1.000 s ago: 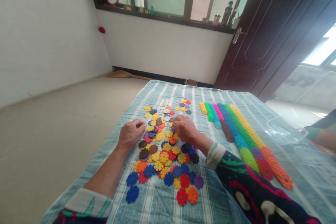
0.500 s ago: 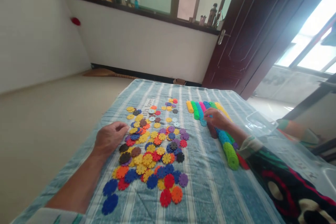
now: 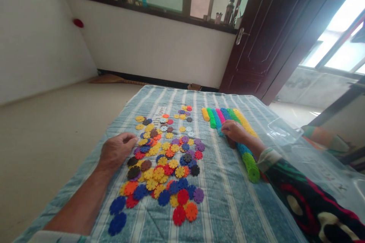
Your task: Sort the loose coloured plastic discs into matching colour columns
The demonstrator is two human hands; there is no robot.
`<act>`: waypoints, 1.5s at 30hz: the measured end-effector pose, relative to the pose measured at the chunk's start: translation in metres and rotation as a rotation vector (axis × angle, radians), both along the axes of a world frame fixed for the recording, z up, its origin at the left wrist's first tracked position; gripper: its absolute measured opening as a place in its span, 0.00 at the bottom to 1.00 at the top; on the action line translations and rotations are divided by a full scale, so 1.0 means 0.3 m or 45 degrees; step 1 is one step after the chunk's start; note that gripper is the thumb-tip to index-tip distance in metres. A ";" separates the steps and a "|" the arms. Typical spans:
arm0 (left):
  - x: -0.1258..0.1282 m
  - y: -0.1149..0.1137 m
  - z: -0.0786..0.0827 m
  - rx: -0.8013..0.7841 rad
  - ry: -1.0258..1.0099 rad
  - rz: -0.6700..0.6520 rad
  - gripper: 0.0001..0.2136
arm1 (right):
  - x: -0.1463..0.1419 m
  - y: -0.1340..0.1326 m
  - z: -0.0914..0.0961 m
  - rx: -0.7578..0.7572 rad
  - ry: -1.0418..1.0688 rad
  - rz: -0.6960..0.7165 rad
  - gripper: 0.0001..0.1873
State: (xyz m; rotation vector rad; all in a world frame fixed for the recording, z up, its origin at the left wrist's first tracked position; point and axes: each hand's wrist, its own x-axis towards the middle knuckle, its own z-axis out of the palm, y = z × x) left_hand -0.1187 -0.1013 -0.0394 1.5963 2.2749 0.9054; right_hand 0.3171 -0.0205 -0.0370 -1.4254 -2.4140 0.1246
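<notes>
Loose discs [image 3: 159,173] on cloth [image 3: 222,205], left of disc rolls [image 3: 242,119]; container [image 3: 286,133] right of rolls; door [image 3: 265,26] behind cloth.

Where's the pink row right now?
In the head view, the pink row lies right of centre on the striped cloth, between two blue rows, just beyond the right hand.

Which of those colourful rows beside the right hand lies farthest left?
The short yellow row. The bright green row lies just right of it, while the other, longer yellow row is at the opposite end.
</notes>
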 end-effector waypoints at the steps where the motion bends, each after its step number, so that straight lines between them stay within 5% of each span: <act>1: 0.000 0.000 0.000 0.003 0.001 -0.003 0.17 | 0.001 -0.001 0.000 0.004 -0.019 -0.011 0.09; 8: 0.001 -0.001 -0.002 0.012 0.007 -0.006 0.17 | -0.004 -0.026 0.018 0.037 -0.142 -0.076 0.05; 15: -0.007 0.001 -0.012 0.039 0.030 -0.011 0.16 | -0.034 -0.046 0.008 0.049 -0.220 -0.046 0.16; 26: 0.005 -0.009 -0.042 0.167 -0.024 -0.067 0.13 | -0.048 -0.079 -0.020 0.117 -0.215 0.040 0.09; 36: 0.011 -0.024 -0.057 0.201 -0.073 -0.089 0.10 | -0.243 -0.347 -0.030 0.204 0.046 0.520 0.07; 45: 0.005 -0.038 -0.065 0.228 -0.120 -0.138 0.09 | -0.271 -0.495 -0.136 0.244 0.186 0.487 0.10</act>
